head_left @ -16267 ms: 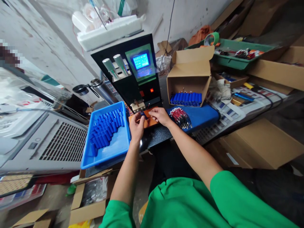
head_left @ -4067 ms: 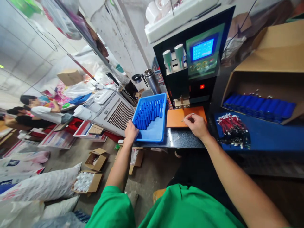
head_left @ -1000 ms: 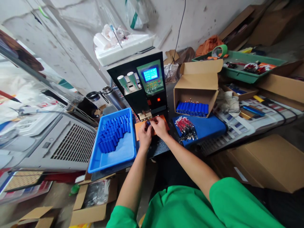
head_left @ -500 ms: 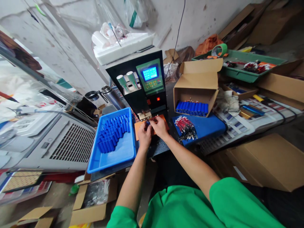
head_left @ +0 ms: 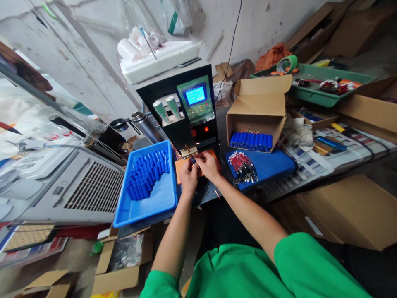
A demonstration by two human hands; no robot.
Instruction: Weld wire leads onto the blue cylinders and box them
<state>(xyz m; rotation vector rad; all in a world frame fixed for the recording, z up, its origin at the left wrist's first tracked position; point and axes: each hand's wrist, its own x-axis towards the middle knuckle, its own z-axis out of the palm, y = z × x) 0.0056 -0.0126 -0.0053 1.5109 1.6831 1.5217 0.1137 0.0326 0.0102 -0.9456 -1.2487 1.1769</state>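
Both forearms stretched forward from green sleeves, meeting under the black spot-welding machine [head_left: 182, 111]. Left hand [head_left: 188, 180] pinched, fingers together, on a small blue cylindrical battery cell [head_left: 192, 159]; right hand [head_left: 210, 165] pinched beside it on the same cell, just below the machine's weld head. Beneath them lay an orange rectangular mat [head_left: 182, 165] on a dark speckled bench [head_left: 204, 192]. Cluttered workshop, whitewashed wall behind. Left of the hands sat a blue plastic tray [head_left: 155, 203] of matching cells; right, an open cardboard box [head_left: 256, 114] with more.
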